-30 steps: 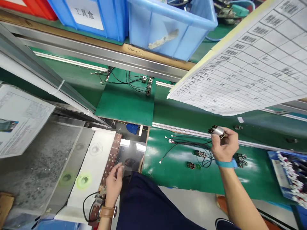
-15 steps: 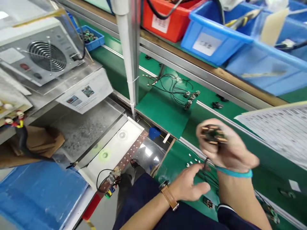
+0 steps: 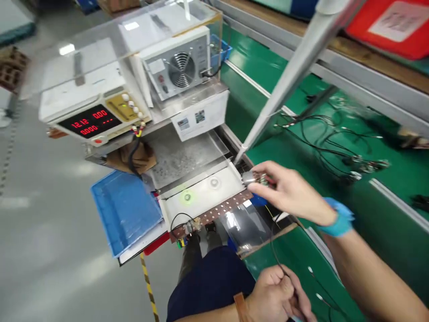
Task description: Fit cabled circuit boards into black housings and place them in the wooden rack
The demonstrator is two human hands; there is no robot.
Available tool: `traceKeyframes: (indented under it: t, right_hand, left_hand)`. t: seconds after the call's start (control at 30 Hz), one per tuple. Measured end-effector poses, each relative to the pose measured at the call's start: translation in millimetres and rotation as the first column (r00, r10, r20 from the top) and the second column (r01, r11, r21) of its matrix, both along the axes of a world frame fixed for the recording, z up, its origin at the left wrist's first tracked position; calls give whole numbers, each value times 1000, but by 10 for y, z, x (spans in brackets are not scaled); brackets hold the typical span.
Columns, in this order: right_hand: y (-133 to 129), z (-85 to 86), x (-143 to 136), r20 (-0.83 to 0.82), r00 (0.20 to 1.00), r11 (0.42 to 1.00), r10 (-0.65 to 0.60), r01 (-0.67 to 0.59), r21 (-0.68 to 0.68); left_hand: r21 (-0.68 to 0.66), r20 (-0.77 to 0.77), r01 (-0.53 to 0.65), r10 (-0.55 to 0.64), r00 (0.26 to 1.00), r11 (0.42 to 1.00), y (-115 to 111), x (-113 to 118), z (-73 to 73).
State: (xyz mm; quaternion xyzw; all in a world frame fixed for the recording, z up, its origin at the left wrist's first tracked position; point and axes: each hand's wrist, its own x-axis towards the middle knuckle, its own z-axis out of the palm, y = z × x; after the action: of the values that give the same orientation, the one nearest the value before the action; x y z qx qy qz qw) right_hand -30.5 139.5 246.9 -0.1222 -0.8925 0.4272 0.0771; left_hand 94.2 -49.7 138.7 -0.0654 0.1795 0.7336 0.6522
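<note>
Silver motor (image 3: 248, 178): is gripped in the right hand (image 3: 291, 192) | place: has moved from over the green desk (image 3: 288, 248) to near the end of the white tray (image 3: 170, 205); touching, I cannot tell | left hand (image 3: 278, 290): has closed around black cable (image 3: 273, 245) | judgement: work seems shifted towards tray

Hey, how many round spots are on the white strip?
2: a green-lit spot nearer the blue tray, and a grey spot nearer the right hand holding the motor.
</note>
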Motion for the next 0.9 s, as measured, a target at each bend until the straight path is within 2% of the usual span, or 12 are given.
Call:
traceKeyframes:
  t: [0.1, 0.2, 0.27, 0.33, 0.4, 0.47, 0.53, 0.6, 0.7, 0.77, 0.83, 0.9]
  right_hand:
    - [-351, -750, -505, 308, 933, 979, 184, -201, 24]
    - [-847, -1455, -879, 499, 845, 969, 191, -243, 41]
    - [-1165, -1813, -1023, 544, 811, 961, 215, -274, 29]
    - [-1426, -2072, -1105, 569, 784, 952, 250, -306, 3]
    - [-1618, -2259, -1164, 580, 770, 946, 264, -323, -2]
    - [-1745, -2405, -1233, 587, 771, 944, 246, -327, 34]
    - [-1822, -2532, -1316, 590, 775, 939, 224, -335, 84]
    - [-1870, -2642, -1395, 590, 776, 927, 222, -355, 119]
    - [-1923, -2767, -1466, 585, 772, 904, 248, -402, 148]
    - [-1961, -2821, -1486, 582, 768, 887, 267, -432, 164]
    - [-2008, -2858, -1504, 582, 763, 872, 281, -456, 178]
    - [-2063, -2884, -1536, 585, 756, 860, 293, -476, 184]
  left_hand:
    - [-121, -22, -90, 88, 996, 988, -268, -182, -249]
    - [-431, -244, -84, -27, 969, 898, -413, -278, -450]
    - [-569, -301, -86, -109, 947, 818, -426, -290, -522]
    - [-566, -237, -125, -15, 971, 815, -405, -306, -550]
    - [-549, -110, -206, 174, 979, 810, -389, -359, -558]
    - [-646, 3, -220, 290, 957, 731, -408, -442, -567]
    - [-730, 70, -167, 315, 946, 663, -469, -528, -577]
    - [-710, 81, -163, 309, 947, 685, -564, -593, -571]
    - [-578, 3, -261, 322, 947, 773, -754, -655, -520]
    - [-527, -102, -318, 313, 944, 788, -923, -695, -484]
    - [-557, -265, -351, 240, 934, 752, -1143, -755, -471]
    - [-643, -442, -395, 103, 891, 656, -1411, -851, -476]
